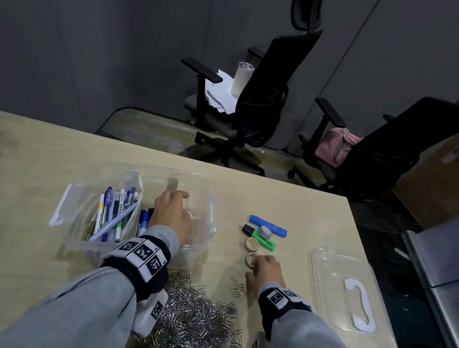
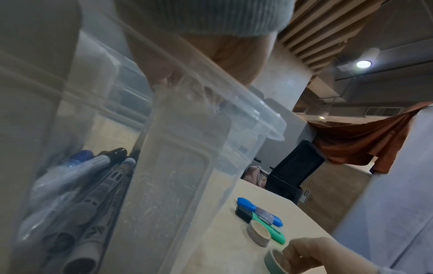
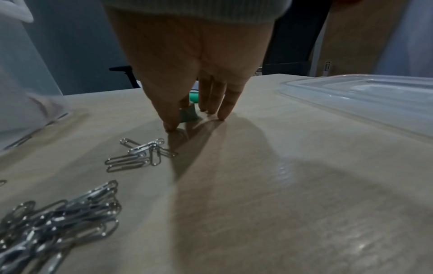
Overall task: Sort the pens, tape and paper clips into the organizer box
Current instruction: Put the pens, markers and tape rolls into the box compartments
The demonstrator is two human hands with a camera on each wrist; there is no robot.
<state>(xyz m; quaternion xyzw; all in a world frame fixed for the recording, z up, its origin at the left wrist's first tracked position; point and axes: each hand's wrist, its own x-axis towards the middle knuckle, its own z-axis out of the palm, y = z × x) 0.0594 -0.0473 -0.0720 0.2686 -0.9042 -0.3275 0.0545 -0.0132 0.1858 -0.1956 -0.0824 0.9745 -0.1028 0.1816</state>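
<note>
The tape step is in hand. The right hand (image 1: 266, 269) has its thumb and fingers closing on the near tape roll (image 1: 252, 260), which sits on the bench (image 1: 24, 234) just in front of a second tape roll (image 1: 251, 244); from the right wrist view the fingertips (image 3: 221, 115) touch the bench around the roll, so I judge it pinched but not lifted. The left hand (image 1: 172, 213) reaches down inside the organizer box (image 1: 201, 246), fingers curled; whether it holds anything I cannot tell. The pens (image 1: 112, 214) already lie in the box's left compartment. A blue highlighter (image 1: 268, 226), a green highlighter (image 1: 260, 238) with a small grey roll (image 1: 266, 231) on them, and the paper clips (image 1: 194, 324) heaped on the near bench remain outside. Next move: lift the roll clear and carry it left over the box rim into the open right part, avoiding the loose clips (image 3: 140, 155) beside the thumb
</note>
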